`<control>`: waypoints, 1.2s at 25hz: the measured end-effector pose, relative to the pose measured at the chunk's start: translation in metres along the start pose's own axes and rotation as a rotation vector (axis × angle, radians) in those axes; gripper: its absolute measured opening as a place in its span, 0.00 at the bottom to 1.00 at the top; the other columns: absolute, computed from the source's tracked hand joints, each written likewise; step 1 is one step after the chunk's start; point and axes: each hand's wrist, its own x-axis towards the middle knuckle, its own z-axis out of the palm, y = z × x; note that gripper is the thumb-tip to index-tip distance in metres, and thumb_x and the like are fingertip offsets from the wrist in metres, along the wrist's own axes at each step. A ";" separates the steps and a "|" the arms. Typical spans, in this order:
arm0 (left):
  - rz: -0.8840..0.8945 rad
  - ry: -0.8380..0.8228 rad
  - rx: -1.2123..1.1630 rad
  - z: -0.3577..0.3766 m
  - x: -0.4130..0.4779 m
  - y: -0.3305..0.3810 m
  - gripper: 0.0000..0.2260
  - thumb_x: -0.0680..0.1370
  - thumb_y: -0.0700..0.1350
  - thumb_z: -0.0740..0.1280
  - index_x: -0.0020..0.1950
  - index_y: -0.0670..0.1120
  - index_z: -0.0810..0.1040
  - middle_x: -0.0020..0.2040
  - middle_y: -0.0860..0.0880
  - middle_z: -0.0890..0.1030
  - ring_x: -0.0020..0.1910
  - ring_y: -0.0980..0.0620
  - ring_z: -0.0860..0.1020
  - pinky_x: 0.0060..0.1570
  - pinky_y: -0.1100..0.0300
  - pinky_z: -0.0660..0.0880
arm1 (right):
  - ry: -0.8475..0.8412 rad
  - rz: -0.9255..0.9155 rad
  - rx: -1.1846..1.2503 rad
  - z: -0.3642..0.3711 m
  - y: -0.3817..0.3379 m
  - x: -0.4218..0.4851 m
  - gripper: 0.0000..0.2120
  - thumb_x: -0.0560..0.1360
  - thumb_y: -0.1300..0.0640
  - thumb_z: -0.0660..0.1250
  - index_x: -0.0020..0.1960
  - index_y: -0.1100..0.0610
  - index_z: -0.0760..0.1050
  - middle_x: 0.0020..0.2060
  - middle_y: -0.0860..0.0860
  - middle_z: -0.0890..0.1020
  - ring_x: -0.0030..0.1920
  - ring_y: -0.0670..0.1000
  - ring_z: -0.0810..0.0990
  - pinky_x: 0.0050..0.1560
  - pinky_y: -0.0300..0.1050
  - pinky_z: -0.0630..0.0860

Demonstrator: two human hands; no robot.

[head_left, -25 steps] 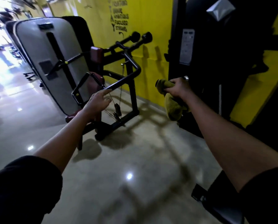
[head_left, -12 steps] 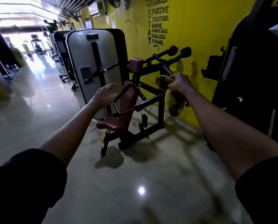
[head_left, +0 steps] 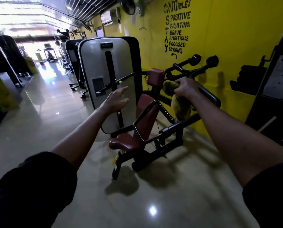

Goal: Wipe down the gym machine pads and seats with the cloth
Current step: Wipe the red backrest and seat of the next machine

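A gym machine stands ahead with a dark red seat point(head_left: 123, 143), a dark red back pad point(head_left: 145, 112) and a small red head pad point(head_left: 156, 76) on a black frame point(head_left: 172, 130). My right hand point(head_left: 186, 87) grips a yellow-green cloth point(head_left: 180, 104), which hangs down in front of the frame, right of the back pad. My left hand point(head_left: 115, 98) is stretched forward with straight fingers, holding nothing, in front of the grey weight-stack cover point(head_left: 107, 66) and left of the back pad.
A yellow wall point(head_left: 236, 30) with painted lettering runs along the right. Another dark machine point(head_left: 278, 83) stands at the far right. More machines line the aisle to the left and behind. The glossy floor point(head_left: 137, 203) lies between me and the seat.
The view has swung up and closer to the machine. Both hands have stayed raised in front of me, the right still holding the cloth, now nearer the red pads.
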 end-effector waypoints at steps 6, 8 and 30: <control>0.024 -0.006 0.005 -0.004 0.080 -0.090 0.28 0.77 0.44 0.68 0.77 0.45 0.66 0.74 0.44 0.69 0.74 0.48 0.67 0.68 0.60 0.61 | 0.039 0.083 0.039 0.054 -0.028 0.084 0.25 0.74 0.62 0.70 0.71 0.53 0.74 0.58 0.58 0.81 0.56 0.57 0.81 0.48 0.44 0.75; 0.051 -0.017 -0.005 0.000 0.114 -0.122 0.28 0.77 0.44 0.67 0.77 0.45 0.65 0.75 0.45 0.69 0.74 0.48 0.67 0.69 0.59 0.62 | 0.056 0.113 0.034 0.073 -0.034 0.112 0.24 0.74 0.63 0.70 0.70 0.54 0.75 0.58 0.58 0.81 0.56 0.57 0.81 0.48 0.45 0.76; 0.325 -0.330 -0.127 0.116 0.489 -0.342 0.27 0.80 0.45 0.65 0.78 0.46 0.62 0.74 0.40 0.68 0.73 0.44 0.67 0.70 0.49 0.66 | 0.341 0.419 -0.034 0.241 -0.080 0.415 0.20 0.73 0.54 0.75 0.64 0.53 0.80 0.57 0.57 0.83 0.57 0.58 0.81 0.50 0.49 0.78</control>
